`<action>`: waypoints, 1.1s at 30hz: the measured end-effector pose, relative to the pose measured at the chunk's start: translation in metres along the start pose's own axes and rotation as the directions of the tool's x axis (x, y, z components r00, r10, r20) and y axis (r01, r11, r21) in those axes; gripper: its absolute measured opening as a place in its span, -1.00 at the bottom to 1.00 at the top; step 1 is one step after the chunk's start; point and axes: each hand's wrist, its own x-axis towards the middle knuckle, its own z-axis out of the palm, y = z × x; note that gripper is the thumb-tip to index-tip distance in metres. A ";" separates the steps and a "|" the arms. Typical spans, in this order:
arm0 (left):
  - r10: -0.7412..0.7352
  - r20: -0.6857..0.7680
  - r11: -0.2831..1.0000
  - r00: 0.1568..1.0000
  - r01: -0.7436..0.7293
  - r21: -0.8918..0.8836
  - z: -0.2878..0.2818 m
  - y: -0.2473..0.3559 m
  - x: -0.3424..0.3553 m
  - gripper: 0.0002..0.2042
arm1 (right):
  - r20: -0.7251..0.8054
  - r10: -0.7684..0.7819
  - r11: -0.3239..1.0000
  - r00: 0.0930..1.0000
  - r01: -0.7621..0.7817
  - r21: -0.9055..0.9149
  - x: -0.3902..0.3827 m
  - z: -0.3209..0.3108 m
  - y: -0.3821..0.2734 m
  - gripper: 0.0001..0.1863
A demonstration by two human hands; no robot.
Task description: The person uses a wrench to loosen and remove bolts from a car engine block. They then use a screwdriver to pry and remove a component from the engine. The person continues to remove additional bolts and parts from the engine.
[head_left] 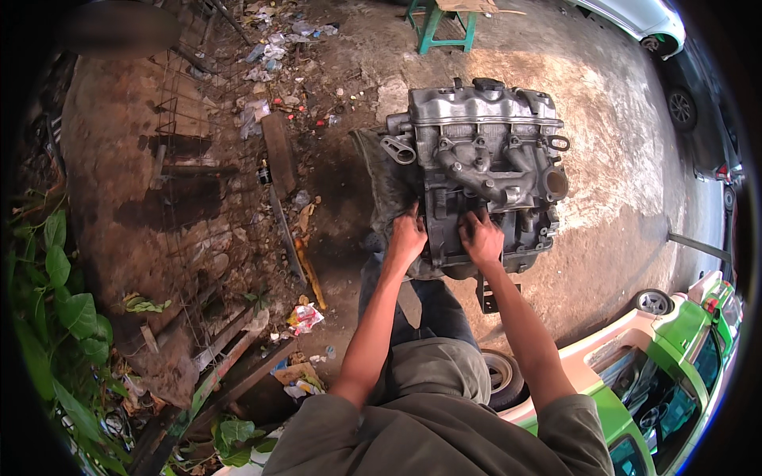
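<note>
A grey metal car engine stands in front of me, with a cast manifold across its upper face. My left hand is closed at the block's left edge, one finger reaching up along it and the other fingers curled and partly hidden. On the near part of the block rests my right hand, its fingers bent in against the dark surface below the manifold. Whatever those fingertips pinch, if anything, is hidden. A dark bracket juts from the engine's near side beneath my right wrist.
A dark cloth lies left of the engine. Litter, a wooden plank and a long metal strip cover the ground leftward. A green stool stands beyond. At right are a green-and-pink vehicle and a loose wheel.
</note>
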 end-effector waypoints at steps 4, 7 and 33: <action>-0.023 -0.191 0.984 0.981 -0.011 -0.176 -0.009 0.006 0.036 -0.80 | -0.010 -0.002 1.000 1.000 0.002 -0.002 0.000 0.002 0.001 -0.82; -0.087 -0.250 0.978 0.964 0.035 -0.204 0.000 -0.023 0.083 -0.81 | -0.007 0.009 1.000 1.000 -0.009 -0.005 0.000 0.002 0.001 -0.83; -0.253 0.299 0.361 0.920 0.377 -0.853 0.004 -0.068 -0.008 -0.60 | -0.009 -0.001 1.000 1.000 0.001 0.001 0.000 0.000 0.000 -0.80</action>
